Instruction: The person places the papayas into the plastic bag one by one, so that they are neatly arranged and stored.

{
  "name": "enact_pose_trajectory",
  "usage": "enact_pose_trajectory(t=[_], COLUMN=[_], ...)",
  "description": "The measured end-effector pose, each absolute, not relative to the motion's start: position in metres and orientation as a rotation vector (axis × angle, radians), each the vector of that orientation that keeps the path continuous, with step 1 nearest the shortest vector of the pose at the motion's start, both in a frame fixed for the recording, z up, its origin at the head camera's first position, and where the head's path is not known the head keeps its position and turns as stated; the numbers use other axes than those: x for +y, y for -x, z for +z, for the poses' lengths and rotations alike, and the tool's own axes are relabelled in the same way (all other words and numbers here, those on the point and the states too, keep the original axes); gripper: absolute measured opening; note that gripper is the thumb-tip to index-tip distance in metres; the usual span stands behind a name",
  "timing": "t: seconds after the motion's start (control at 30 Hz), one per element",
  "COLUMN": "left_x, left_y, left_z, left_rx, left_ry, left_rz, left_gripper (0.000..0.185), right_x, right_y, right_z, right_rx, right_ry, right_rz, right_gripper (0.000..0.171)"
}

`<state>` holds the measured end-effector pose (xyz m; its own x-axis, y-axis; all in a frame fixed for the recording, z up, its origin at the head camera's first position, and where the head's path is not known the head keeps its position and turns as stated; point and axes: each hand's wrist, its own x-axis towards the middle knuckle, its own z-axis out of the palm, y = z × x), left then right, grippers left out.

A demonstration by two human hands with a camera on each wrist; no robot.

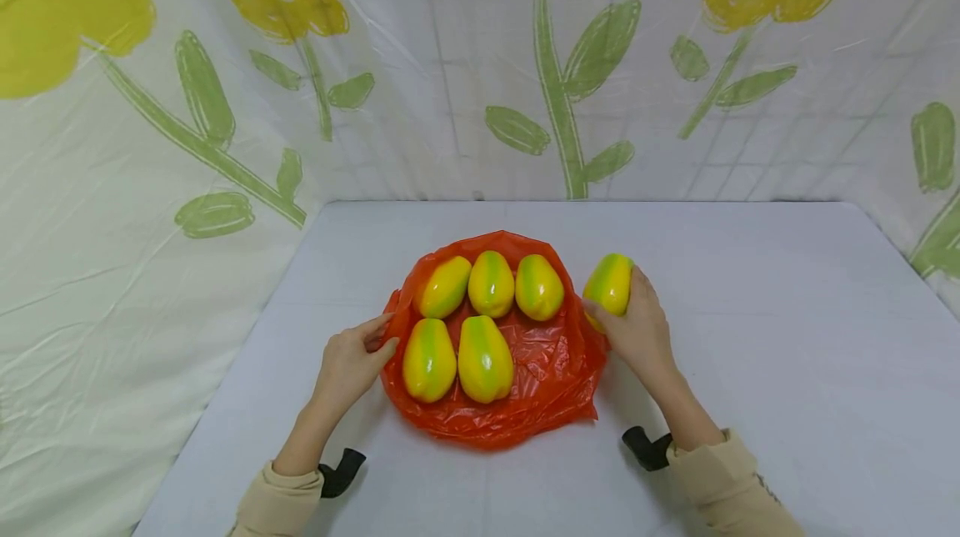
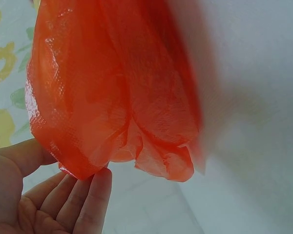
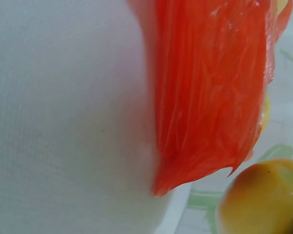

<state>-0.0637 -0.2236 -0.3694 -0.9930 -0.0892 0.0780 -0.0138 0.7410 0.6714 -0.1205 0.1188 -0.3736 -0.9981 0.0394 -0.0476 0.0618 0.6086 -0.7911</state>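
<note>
An orange plastic bag (image 1: 547,370) lies spread on the white table (image 1: 787,370). Several yellow-green mango-like fruits (image 1: 485,358) lie on it in two rows. My left hand (image 1: 352,362) is at the bag's left edge, thumb and fingers touching the plastic (image 2: 102,107); in the left wrist view the fingers (image 2: 88,200) are nearly straight under the bag's rim. My right hand (image 1: 637,328) grips one more fruit (image 1: 609,285) just off the bag's right edge. That fruit (image 3: 261,197) shows at the lower right of the right wrist view, beside the bag (image 3: 210,97).
A white curtain with yellow flowers and green leaves (image 1: 555,103) hangs behind and to both sides of the table. Bare tabletop lies right of the bag and in front of it. Black wrist mounts (image 1: 645,447) sit on both beige sleeves.
</note>
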Motion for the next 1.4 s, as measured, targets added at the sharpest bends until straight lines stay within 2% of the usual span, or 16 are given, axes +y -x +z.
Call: enact_pose_trajectory(t=[0.73, 1.4], left_x=[-0.226, -0.226], left_y=[0.065, 0.067], left_z=[-0.371, -0.372], left_rx=[-2.822, -2.830], left_ry=[-0.064, -0.058], left_rz=[-1.095, -1.086], left_gripper=[0.039, 0.040], right_x=[0.100, 0.086], right_y=[0.099, 0.087], right_z=[-0.359, -0.365], right_rx=[2.758, 2.733], right_ry=[-0.016, 0.048], right_rz=[-1.417, -1.431], right_gripper=[0.088, 0.087])
